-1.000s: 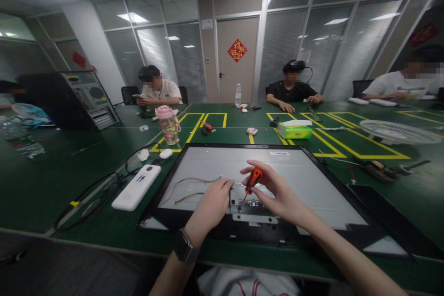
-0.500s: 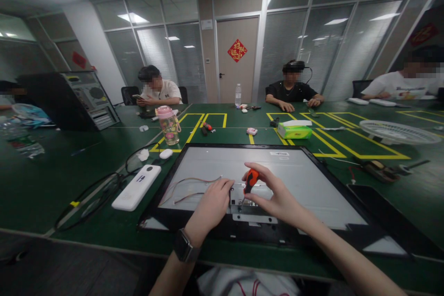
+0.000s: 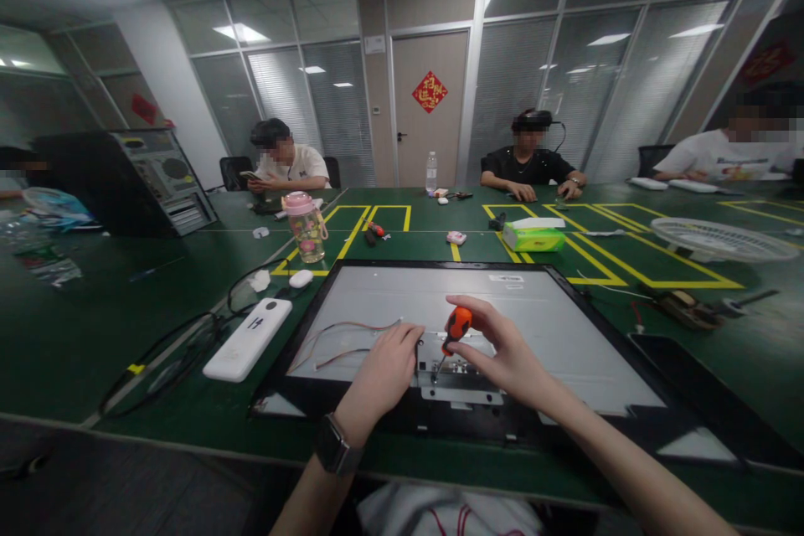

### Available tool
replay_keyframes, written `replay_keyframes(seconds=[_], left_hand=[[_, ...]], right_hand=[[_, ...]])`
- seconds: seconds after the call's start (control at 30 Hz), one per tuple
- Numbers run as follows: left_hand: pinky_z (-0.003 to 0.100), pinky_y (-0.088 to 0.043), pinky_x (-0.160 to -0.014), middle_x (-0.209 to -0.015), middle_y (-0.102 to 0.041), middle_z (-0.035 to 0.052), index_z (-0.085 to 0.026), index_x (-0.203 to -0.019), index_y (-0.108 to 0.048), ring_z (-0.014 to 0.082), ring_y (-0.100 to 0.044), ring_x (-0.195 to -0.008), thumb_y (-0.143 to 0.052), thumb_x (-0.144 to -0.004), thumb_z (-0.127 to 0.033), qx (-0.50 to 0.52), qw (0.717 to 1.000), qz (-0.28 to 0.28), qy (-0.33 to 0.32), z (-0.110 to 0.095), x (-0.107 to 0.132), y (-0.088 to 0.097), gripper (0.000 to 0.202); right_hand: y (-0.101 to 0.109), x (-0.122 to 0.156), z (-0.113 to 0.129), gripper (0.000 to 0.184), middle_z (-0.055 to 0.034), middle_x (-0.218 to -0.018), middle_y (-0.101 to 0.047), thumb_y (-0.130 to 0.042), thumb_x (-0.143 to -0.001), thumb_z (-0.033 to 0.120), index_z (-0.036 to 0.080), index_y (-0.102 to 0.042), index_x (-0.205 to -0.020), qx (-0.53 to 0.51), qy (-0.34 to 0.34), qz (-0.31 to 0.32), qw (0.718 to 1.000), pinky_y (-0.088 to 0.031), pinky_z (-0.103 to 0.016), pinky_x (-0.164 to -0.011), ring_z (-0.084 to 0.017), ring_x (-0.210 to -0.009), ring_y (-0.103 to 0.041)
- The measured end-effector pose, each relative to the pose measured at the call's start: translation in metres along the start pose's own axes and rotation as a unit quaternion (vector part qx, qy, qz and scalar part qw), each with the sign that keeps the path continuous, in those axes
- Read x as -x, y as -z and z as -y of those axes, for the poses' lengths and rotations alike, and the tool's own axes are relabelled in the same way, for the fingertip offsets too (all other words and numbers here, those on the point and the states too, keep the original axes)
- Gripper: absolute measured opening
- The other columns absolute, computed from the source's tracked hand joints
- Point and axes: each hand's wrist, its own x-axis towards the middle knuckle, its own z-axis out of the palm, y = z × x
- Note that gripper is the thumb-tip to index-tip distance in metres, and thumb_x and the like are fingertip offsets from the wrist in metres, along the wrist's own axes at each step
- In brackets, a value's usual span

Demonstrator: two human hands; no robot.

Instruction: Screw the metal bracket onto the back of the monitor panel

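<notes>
A display panel [image 3: 546, 327] with a black frame lies face down on the table, its grey back up. A metal bracket [image 3: 471, 394] with a row of ports sits at the panel's near middle. My right hand [image 3: 502, 345] is closed round the orange and black handle of a screwdriver [image 3: 460, 325]. The screwdriver leans, its tip down at the bracket's left part. My left hand [image 3: 388, 362], fingers together, grips the bracket's left edge; its thumb is hidden. Thin wires [image 3: 345, 327] lie on the panel left of that hand.
Left of the panel are a white power bank [image 3: 248, 341], black cables [image 3: 182, 360] and a pink-lidded bottle [image 3: 306, 226]. Beyond the panel stands a green tissue pack [image 3: 533, 236]. A black slab [image 3: 703, 394] and a white basket [image 3: 722, 239] lie right. Several people sit around the table.
The screwdriver's handle has turned and shifted slightly right in my right hand, and its tip stays at the bracket. My left hand has hardly moved.
</notes>
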Motion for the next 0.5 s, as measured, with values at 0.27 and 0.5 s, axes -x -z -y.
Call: replay_keyframes(seconds=[0.27, 0.5], left_hand=[[0.039, -0.043, -0.11, -0.131, -0.061, 0.0113, -0.015, -0.134, -0.053, 0.0229, -0.056, -0.123, -0.036, -0.095, -0.005, -0.01, 1.0, 0.0, -0.001, 0.0, -0.0001, -0.0004, 0.043], [0.039, -0.043, -0.11, -0.129, -0.061, 0.0098, -0.017, -0.132, -0.054, 0.0225, -0.057, -0.122, -0.037, -0.095, -0.004, -0.002, 1.0, 0.0, -0.002, -0.0002, -0.0001, -0.0003, 0.043]], right_hand=[[0.0031, -0.0013, 0.0037, 0.058, -0.0057, -0.109, -0.066, -0.069, -0.085, 0.017, 0.031, -0.05, -0.138, 0.021, -0.014, 0.008, 1.0, -0.057, -0.04, -0.092, -0.021, -0.095, -0.067], [0.0028, 0.0006, 0.0021, 0.06, -0.0093, -0.12, -0.062, -0.053, -0.091, 0.01, 0.032, -0.038, -0.145, -0.078, -0.013, 0.048, 0.996, -0.059, -0.038, -0.09, -0.019, -0.101, -0.068]])
